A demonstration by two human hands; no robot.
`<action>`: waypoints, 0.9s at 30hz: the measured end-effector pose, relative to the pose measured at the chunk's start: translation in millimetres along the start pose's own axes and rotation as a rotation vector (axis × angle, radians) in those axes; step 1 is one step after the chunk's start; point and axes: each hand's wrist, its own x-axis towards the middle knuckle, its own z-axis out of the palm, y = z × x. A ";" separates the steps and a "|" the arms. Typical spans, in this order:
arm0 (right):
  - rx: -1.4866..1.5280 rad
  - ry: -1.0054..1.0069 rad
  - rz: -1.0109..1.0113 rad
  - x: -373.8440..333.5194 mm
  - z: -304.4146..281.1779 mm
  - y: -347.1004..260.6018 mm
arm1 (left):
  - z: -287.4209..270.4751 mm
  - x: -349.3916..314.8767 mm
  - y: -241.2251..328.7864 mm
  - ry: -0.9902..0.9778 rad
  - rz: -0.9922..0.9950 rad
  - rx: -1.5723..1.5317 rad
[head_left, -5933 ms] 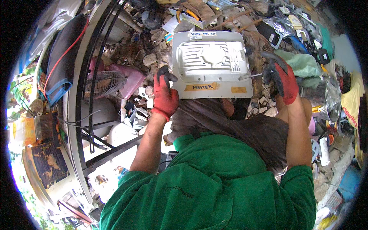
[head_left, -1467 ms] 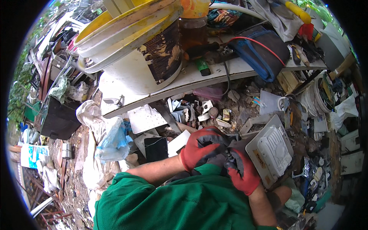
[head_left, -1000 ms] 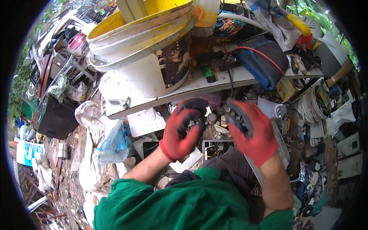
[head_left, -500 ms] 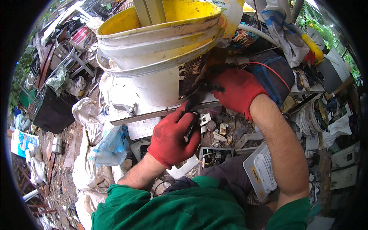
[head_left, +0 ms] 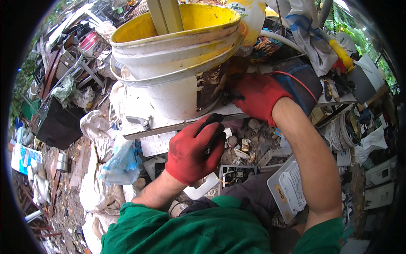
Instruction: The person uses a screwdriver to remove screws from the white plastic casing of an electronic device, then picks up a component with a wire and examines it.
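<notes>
Both hands wear red work gloves with blackened fingers. My left hand (head_left: 196, 149) is closed, its fingers curled in, just below the front edge of a white table (head_left: 173, 127). Whatever it may hold is hidden inside the fingers. My right hand (head_left: 260, 98) reaches over the tabletop, beside the right side of a stack of white buckets (head_left: 169, 95). Its fingertips are lost in the dark shadow there, so what they touch does not show. The top bucket (head_left: 127, 31) is yellow inside, with two pale bars standing in it. A metal lever handle (head_left: 139, 121) lies on the table, left of the buckets.
Behind my right hand are a dark bag (head_left: 296, 80) with a red cord and a yellow-handled tool (head_left: 340, 53). A white plastic panel (head_left: 285, 190) leans by my right leg. Scrap covers the ground, with a black box (head_left: 59, 122) and white sacks (head_left: 95, 165) at left.
My left hand has drawn back slightly from the right hand, and its outstretched fingers have curled in. The right hand stays by the buckets with little movement.
</notes>
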 end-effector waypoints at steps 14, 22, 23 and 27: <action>0.964 0.754 0.153 -100.1 25.4 -3.9 | 9.3 44.1 28.4 -0.195 0.026 0.500; 1.491 0.746 0.343 -246.7 114.7 -80.8 | 28.2 75.9 24.1 -0.472 0.126 0.824; 1.500 0.723 0.411 -265.4 128.7 -91.8 | 28.9 81.3 16.6 -0.563 0.065 0.918; 1.896 0.794 0.812 -328.8 182.7 -125.2 | 41.6 82.7 25.2 -0.546 0.062 0.961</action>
